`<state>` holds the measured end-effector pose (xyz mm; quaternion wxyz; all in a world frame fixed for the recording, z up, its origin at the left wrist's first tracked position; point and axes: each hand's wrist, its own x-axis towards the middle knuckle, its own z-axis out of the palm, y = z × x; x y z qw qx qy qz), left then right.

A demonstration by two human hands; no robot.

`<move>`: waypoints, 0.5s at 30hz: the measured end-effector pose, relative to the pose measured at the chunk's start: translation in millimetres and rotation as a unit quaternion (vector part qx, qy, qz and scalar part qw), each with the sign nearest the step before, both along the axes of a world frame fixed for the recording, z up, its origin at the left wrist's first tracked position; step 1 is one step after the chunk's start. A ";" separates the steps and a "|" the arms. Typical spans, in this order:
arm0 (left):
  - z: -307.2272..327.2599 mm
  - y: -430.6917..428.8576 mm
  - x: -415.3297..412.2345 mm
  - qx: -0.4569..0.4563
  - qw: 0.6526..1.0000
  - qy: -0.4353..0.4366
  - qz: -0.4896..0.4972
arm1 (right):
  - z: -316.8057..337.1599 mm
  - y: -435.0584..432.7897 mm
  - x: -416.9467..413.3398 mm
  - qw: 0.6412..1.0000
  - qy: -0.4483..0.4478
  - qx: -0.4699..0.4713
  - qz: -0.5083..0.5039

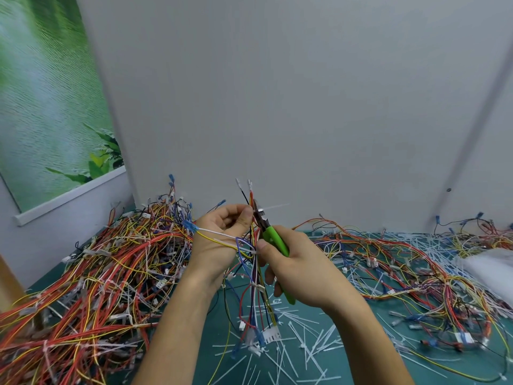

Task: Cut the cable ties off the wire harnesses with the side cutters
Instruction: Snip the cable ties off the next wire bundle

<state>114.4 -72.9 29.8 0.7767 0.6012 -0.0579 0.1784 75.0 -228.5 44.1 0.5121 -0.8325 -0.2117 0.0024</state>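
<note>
likely a workshop bench: wire harnesses (91, 273) heaped, cut ties (305, 343) scattered.

A plain pale grey wall (277, 93) rose behind the table (208, 368), whose top was a dull teal green. On the left, a side wall (41, 245) met it at a corner and carried a large poster (41, 93) of rippled green water, with broad leaves near its lower edge. A white strip (69, 194) ran along the poster's bottom. Towards the right, a narrow grey line (473, 129) slanted up across the wall, and a small dark spot (447, 189) sat near its lower end. A brown wooden edge (7, 284) showed at the far left border. The light was soft and even across the wall.
</note>
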 end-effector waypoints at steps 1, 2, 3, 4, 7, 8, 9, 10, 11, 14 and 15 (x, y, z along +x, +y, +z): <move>0.5 0.9 -0.3 0.000 1.000 -0.002 0.000 | 1.1 0.4 -1.0 1.000 0.011 0.007 0.007; 0.8 1.7 -0.7 0.000 1.000 -0.004 0.001 | 1.7 0.6 -1.6 1.000 0.016 0.008 0.012; 1.2 2.0 -1.2 0.000 1.000 -0.006 0.001 | 2.0 0.7 -2.0 1.000 0.018 0.005 0.014; 1.3 2.1 -1.6 0.000 1.000 -0.008 0.001 | 2.1 0.5 -2.4 1.000 0.018 0.000 0.015; 1.1 0.4 -2.0 0.002 1.000 -0.007 0.007 | 2.5 -0.3 -2.7 1.000 0.007 -0.013 0.007; 0.8 -0.1 -1.8 0.003 1.000 -0.007 0.009 | 2.1 -0.5 -2.5 1.000 0.000 -0.013 0.003; 0.5 -0.9 -1.5 0.005 1.000 -0.007 0.010 | 1.4 -0.4 -1.8 1.000 -0.009 -0.014 -0.005; 0.2 -1.4 -1.2 0.007 1.000 -0.007 0.010 | 0.4 -0.5 -1.2 1.000 -0.019 -0.017 -0.013; 0.0 -2.1 -1.1 0.008 1.000 -0.008 0.009 | -0.8 -0.4 -0.4 0.999 -0.027 -0.019 -0.021; -0.2 -2.2 -1.3 0.013 1.000 -0.011 0.011 | -2.8 0.3 1.2 0.999 -0.028 -0.012 -0.033; -0.3 -1.8 -1.0 0.015 1.000 -0.011 0.012 | -2.9 0.4 1.4 0.999 -0.027 -0.011 -0.034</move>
